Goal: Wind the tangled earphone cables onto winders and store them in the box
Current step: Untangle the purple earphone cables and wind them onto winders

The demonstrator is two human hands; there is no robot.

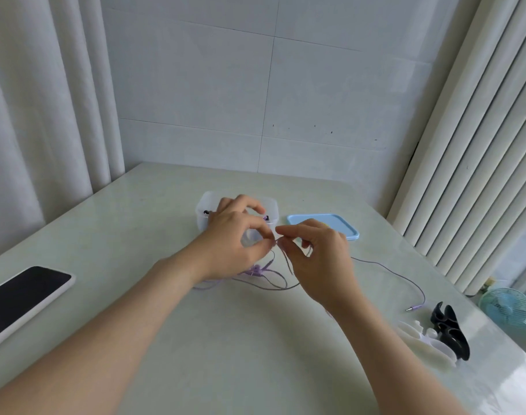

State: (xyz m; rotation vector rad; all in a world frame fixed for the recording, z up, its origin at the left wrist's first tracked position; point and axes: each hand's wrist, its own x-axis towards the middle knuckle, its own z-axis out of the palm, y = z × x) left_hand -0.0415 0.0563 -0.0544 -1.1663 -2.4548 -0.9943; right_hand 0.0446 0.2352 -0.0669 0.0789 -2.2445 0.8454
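Note:
A tangled purple earphone cable [273,283] lies in loops on the table, its jack plug [413,308] trailing off to the right. My left hand [235,244] and my right hand [318,259] meet above the tangle, each pinching a strand of the cable between thumb and fingertips. Behind my left hand stands the clear plastic box [273,209], holding something dark and purple that my hand partly hides. A black winder [450,330] and a white winder [426,339] lie at the right near the table edge.
The box's light blue lid [321,224] lies flat to the right of the box. A phone [19,301] with a dark screen rests at the left edge. A small blue fan [507,307] stands beyond the right edge. Curtains and a tiled wall border the table.

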